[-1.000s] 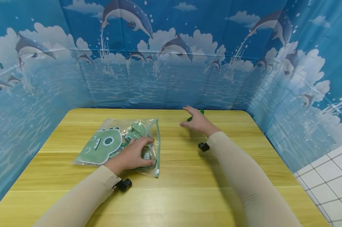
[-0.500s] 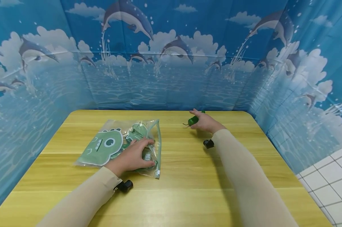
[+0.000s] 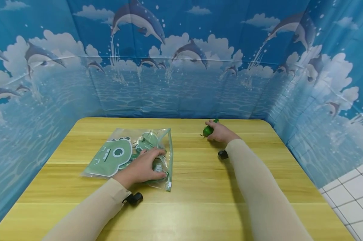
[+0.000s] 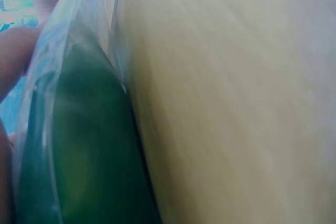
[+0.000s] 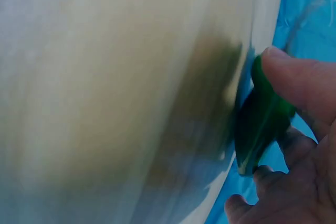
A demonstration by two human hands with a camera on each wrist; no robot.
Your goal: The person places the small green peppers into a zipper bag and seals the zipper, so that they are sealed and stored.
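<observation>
My right hand (image 3: 223, 133) is near the far edge of the table, holding a glossy green pepper (image 3: 208, 131) with a thin curled stem. In the right wrist view the thumb lies across one end of the pepper (image 5: 263, 121), with fingers behind it. Whether it touches the table is hard to tell. At left lies a clear zip bag (image 3: 170, 152) with a green one-eyed monster print (image 3: 113, 157). My left hand (image 3: 143, 167) rests on it, thumb and fingers spread. Green items inside the bag (image 4: 100, 135) are partly hidden under that hand.
The yellow wood-grain table (image 3: 196, 204) carries the bag and the pepper. A blue dolphin-print curtain (image 3: 184, 90) encloses its back and sides. White tiles (image 3: 354, 194) show at the lower right. Each wrist wears a small black camera (image 3: 135, 199).
My right hand has come down over the pepper, and its thumb and fingers have closed around it. My left hand has stayed on the bag. The view has shifted slightly.
</observation>
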